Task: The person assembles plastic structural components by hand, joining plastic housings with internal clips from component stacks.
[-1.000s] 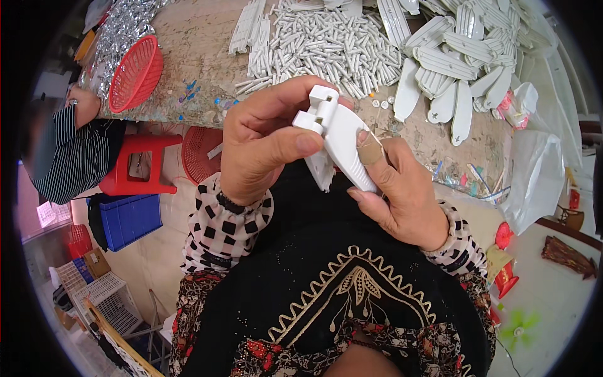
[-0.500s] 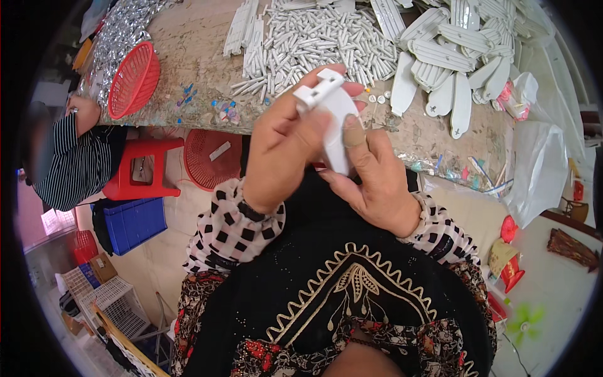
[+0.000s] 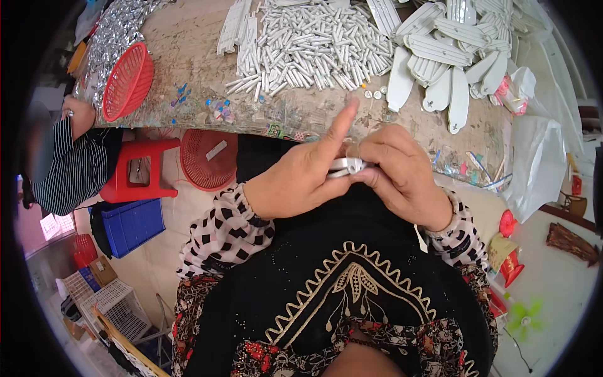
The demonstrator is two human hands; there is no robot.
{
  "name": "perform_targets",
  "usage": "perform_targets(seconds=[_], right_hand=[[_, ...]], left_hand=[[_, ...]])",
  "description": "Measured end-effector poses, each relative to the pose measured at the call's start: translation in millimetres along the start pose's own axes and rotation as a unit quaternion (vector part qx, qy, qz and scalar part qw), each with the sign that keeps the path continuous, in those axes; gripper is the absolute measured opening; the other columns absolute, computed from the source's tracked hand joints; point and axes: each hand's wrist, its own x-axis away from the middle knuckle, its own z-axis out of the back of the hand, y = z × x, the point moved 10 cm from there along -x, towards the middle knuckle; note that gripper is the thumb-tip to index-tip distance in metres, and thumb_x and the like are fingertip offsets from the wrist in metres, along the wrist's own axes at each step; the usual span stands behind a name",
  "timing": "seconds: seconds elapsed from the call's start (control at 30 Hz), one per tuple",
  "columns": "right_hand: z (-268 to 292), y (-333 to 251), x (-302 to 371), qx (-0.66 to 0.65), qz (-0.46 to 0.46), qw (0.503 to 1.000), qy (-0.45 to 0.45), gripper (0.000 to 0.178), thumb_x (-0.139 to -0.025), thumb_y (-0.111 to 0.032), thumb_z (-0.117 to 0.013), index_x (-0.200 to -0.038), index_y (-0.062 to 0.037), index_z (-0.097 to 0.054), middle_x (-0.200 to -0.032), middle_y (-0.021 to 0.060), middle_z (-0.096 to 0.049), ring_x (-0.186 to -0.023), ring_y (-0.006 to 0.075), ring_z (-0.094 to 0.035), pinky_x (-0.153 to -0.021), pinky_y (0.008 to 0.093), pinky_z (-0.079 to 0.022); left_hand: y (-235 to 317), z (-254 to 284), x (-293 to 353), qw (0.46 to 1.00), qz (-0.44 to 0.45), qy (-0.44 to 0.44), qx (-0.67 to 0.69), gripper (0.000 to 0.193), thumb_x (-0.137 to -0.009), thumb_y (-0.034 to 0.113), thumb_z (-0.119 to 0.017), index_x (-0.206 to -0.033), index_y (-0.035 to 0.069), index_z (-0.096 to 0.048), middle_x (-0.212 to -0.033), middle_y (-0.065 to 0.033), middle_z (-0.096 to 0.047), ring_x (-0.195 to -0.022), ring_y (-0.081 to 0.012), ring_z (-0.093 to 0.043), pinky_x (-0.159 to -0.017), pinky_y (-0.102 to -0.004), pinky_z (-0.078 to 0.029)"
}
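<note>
Just off the table's near edge, above my lap, both hands meet on a small white plastic part (image 3: 345, 166). It shows nearly edge-on, with a notched end toward the right; much of it is hidden by fingers. My left hand (image 3: 294, 176) grips its left side, thumb below and one finger pointing up and away. My right hand (image 3: 402, 173) is closed with thumb and bent fingers at the notched end. Beyond them on the table lie a heap of short white rods (image 3: 317, 47) and a pile of flat, rounded white plastic pieces (image 3: 440, 50).
The worn table (image 3: 182, 63) carries a red plastic basket (image 3: 129, 81) and shiny silver pieces (image 3: 129, 34) at the left. Another person's striped sleeve (image 3: 69, 163) is beside a red stool (image 3: 141, 169). A second red basket (image 3: 207, 160) and a blue crate (image 3: 133, 226) stand below.
Both hands have come down toward my lap with the white part, which has turned from showing its broad face to edge-on. My right hand has moved right and closed at its notched end.
</note>
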Motion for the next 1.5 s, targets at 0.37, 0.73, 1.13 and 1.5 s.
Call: perform_targets(seconds=[0.37,0.73,1.13,1.5], right_hand=[[-2.7,21.7,11.0,-0.024,-0.062,0.998,-0.002,0.021,-0.082,-0.010,-0.070,-0.098,0.0000,-0.062,-0.086,0.0098,-0.057,-0.077,0.0231,-0.055,-0.070,0.0313,-0.044],[-20.3,125.3,-33.2,0.287,-0.126,0.948,0.052,0.016,-0.086,-0.015,-0.062,-0.095,-0.0016,-0.062,-0.087,0.0153,-0.058,-0.082,0.0325,-0.058,-0.073,0.0383,-0.047],[-46.9,131.7,-35.2,0.427,-0.110,0.898,0.007,0.009,-0.082,-0.010,-0.059,-0.082,-0.0019,-0.056,-0.084,0.0158,-0.055,-0.084,0.0347,-0.054,-0.074,0.0427,-0.045],[-10.6,137.6,-8.0,0.026,-0.235,0.965,0.116,0.014,-0.084,-0.010,-0.063,-0.094,-0.0002,-0.063,-0.082,0.0162,-0.061,-0.077,0.0333,-0.061,-0.068,0.0372,-0.049]], left_hand=[[-54.1,-10.9,29.7,0.995,0.091,-0.034,-0.002,0.045,-0.080,0.023,-0.071,-0.117,0.002,-0.054,-0.097,-0.0180,-0.064,-0.086,-0.0337,-0.065,-0.075,-0.0373,-0.051],[-93.1,25.6,56.4,0.972,0.189,0.086,-0.113,0.029,-0.086,0.026,-0.060,-0.097,-0.001,-0.054,-0.082,-0.0231,-0.063,-0.078,-0.0411,-0.062,-0.067,-0.0456,-0.048],[-88.5,37.4,23.0,0.902,0.255,0.023,-0.348,0.034,-0.083,0.014,-0.057,-0.113,0.002,-0.045,-0.072,-0.0230,-0.062,-0.072,-0.0420,-0.061,-0.066,-0.0517,-0.047],[-89.4,36.1,11.0,0.896,0.249,-0.024,-0.367,0.031,-0.082,0.011,-0.057,-0.109,0.000,-0.047,-0.072,-0.0230,-0.062,-0.072,-0.0429,-0.061,-0.067,-0.0521,-0.047]])
